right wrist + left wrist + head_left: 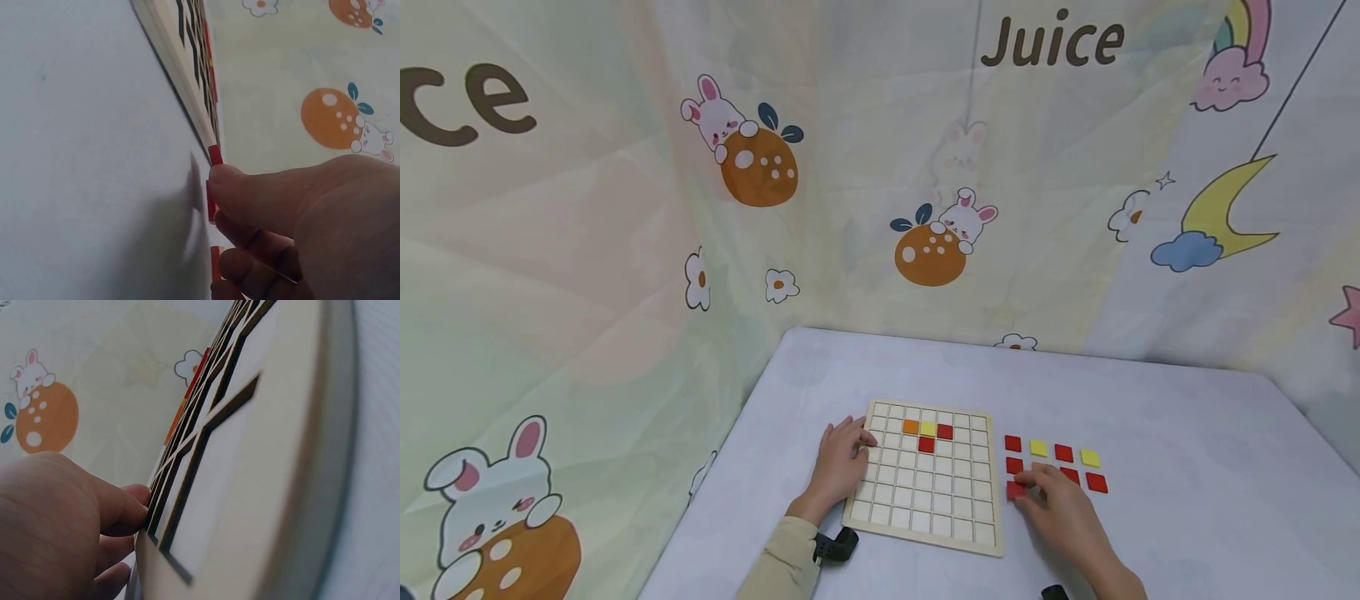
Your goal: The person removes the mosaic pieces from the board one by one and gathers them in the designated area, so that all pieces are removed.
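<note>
A wooden grid board (934,542) lies flat, holding several coloured tiles near its far edge: an orange tile (911,427), a yellow tile (928,429) and red ones. My left hand (841,461) holds the board's left edge, fingertips over the rim; in the left wrist view its bent fingers (119,509) touch the frame. Right of the board, my right hand (1063,512) pinches a red tile (1015,490) between thumb and finger. That red tile (215,154) sticks out past the thumb tip in the right wrist view. My right hand partly covers the tiles beneath it.
Loose tiles in rows lie right of the board, among them a red tile (1012,443), a yellow tile (1090,457) and another red tile (1097,483). A white cloth covers the table (1187,433). A printed curtain (850,250) hangs behind and at the left.
</note>
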The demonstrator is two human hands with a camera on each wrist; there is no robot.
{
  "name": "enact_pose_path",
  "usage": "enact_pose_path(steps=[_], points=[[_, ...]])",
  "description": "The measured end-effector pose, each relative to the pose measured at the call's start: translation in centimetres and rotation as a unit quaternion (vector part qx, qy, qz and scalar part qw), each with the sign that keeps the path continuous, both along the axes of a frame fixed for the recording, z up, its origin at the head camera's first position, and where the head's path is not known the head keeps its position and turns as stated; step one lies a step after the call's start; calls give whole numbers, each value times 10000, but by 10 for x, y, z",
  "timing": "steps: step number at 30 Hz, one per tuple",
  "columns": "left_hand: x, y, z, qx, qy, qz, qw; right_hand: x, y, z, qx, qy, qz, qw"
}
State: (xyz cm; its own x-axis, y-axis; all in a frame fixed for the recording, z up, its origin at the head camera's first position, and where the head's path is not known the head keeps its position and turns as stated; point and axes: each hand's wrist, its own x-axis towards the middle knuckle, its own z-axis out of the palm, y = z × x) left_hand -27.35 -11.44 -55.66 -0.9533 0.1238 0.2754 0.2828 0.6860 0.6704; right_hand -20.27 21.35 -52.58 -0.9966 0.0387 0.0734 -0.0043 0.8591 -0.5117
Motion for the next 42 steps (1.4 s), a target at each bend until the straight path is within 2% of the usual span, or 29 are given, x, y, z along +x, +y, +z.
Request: enact_pose_path(steps=[22,42], points=[[-1,-2,-1,3,73,-66,10000,-1,3,-7,-138,45,-58,9999],[0,-1,-1,29,27,-32,10000,-4,4,-11,-217,-135,-163,9995]])
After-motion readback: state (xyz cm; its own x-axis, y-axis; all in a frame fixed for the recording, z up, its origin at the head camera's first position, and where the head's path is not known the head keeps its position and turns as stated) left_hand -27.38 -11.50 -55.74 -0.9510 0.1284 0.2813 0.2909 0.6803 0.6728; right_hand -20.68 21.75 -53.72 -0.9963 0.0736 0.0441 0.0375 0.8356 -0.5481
